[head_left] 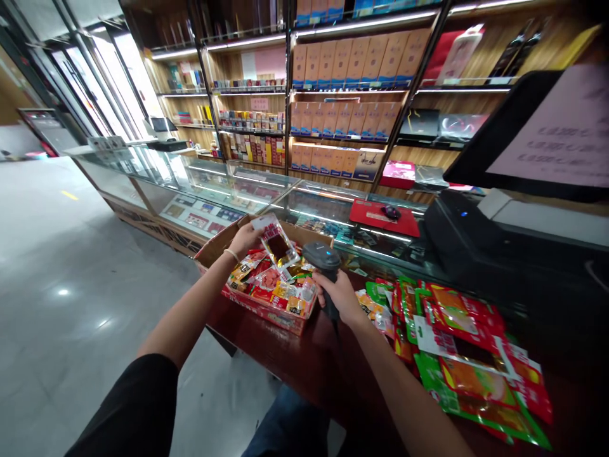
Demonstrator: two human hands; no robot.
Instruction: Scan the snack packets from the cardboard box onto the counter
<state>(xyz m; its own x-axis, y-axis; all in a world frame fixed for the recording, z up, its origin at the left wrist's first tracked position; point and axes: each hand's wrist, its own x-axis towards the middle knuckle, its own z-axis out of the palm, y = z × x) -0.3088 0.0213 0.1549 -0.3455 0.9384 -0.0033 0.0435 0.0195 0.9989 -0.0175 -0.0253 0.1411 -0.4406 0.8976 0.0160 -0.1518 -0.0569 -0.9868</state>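
Observation:
My left hand [244, 239] is closed on a clear snack packet [276, 242] with a dark filling, held up above a cardboard box [266, 309] full of colourful snack packets. My right hand [339, 295] grips the handle of a black barcode scanner [323, 259], whose head points toward the raised packet. Both hands are over the left end of a dark red counter [304, 362].
A spread of red and green snack packets [466, 349] lies on the counter at right. Behind stand a black register with a tilted screen [528, 133], glass display cases [228, 187], a red mat [385, 217] and shelves of boxed goods [352, 63]. Grey floor lies to the left.

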